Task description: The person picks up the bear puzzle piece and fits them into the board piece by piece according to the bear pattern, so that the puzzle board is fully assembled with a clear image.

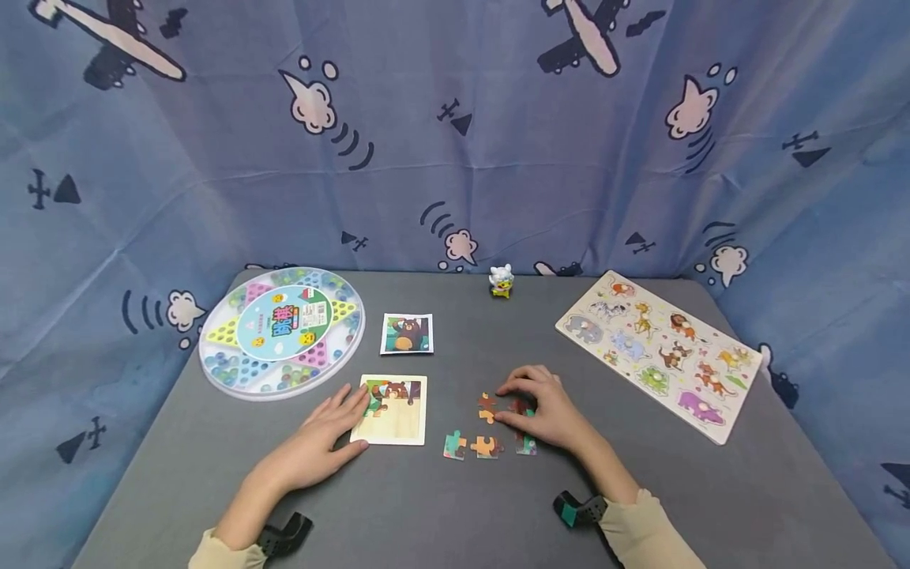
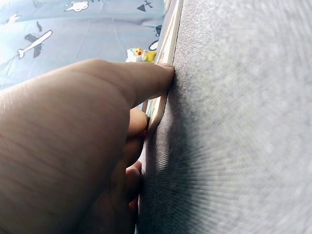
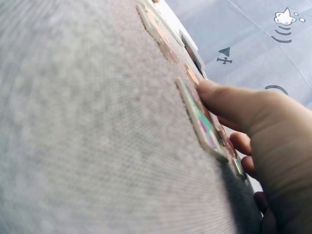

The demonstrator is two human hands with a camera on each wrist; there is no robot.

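My left hand (image 1: pixel 323 438) rests with its fingers spread on the left side of a square wooden puzzle board (image 1: pixel 405 423), thumb at the near edge. Bear picture pieces (image 1: pixel 395 390) fill the board's upper part; bare wood shows below. In the left wrist view the thumb (image 2: pixel 146 80) presses against the board's edge. My right hand (image 1: pixel 543 407) is over loose pieces, thumb and index finger apart, their tips right at a brown and orange puzzle piece (image 1: pixel 486 408). A teal piece (image 1: pixel 455 445), an orange piece (image 1: pixel 486 447) and a green piece (image 1: pixel 526 444) lie nearby, another partly hidden under the hand.
A small bear picture card (image 1: pixel 407 334) lies behind the board. To the left is a round Chinese checkers set (image 1: pixel 284 332) with marbles. An animal peg puzzle (image 1: pixel 657 352) lies at the right. A small white figurine (image 1: pixel 501 280) stands at the back, before a blue curtain (image 1: pixel 398 158).
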